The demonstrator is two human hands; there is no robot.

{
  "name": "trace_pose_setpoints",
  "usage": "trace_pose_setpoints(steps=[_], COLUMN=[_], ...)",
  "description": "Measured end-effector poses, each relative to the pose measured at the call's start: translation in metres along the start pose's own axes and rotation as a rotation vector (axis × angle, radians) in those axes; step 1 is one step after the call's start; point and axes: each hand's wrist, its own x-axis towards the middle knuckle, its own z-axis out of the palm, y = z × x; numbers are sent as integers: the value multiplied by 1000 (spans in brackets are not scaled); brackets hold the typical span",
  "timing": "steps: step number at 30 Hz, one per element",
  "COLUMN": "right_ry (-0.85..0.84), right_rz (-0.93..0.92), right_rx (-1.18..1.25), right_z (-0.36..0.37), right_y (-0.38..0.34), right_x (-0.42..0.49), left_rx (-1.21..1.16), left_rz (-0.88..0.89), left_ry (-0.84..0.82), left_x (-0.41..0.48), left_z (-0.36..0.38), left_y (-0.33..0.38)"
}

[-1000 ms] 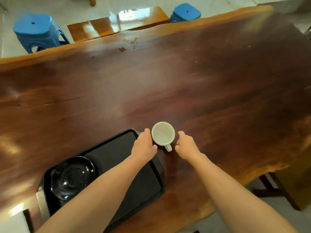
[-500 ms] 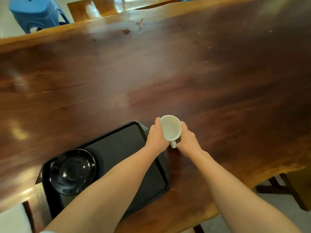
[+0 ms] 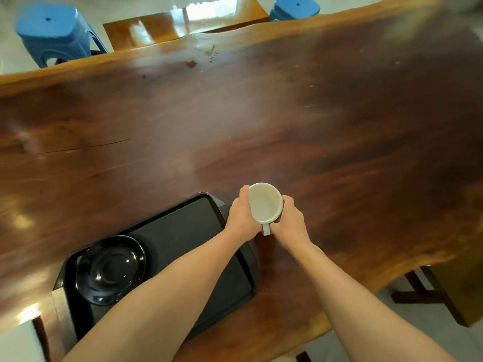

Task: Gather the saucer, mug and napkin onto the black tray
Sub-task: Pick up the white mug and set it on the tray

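A white mug (image 3: pixel 265 202) with its handle toward me is clasped between both hands just past the right far corner of the black tray (image 3: pixel 183 231). My left hand (image 3: pixel 241 216) wraps its left side and my right hand (image 3: pixel 290 222) wraps its right side. Whether the mug rests on the table or is lifted I cannot tell. A glossy black saucer (image 3: pixel 111 269) lies on the left part of the tray. My left forearm crosses over the tray's near right part. No napkin is in view.
The dark wooden table (image 3: pixel 287 126) stretches wide beyond the mug. Two blue plastic stools (image 3: pixel 55 32) stand past its far edge, with a wooden bench (image 3: pixel 183 24) between them. The table's near edge runs close to the tray, with floor below it.
Both hands have closed in on the mug from its sides and now grip it. The mug appears a little nearer and larger in view.
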Motion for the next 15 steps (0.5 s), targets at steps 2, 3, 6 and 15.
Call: trace_pose_setpoints(steps=[2,3,6,15], right_ry=[20,17,1,-11], right_rz=[-37,-53,-81,-310], right_rx=[18,25,21,105], right_z=[-5,-8,-13,-11], right_y=[-6,-9,-19,-75], right_x=[-5,-7,-14,-40], left_rx=[15,29,76,123], left_rz=[30,45,80,122], left_ry=[-11,-16,-10,51], left_x=[-4,-7,-16,-51], left_z=[-7,-12,-27,-86], left_y=[6,8,15,26])
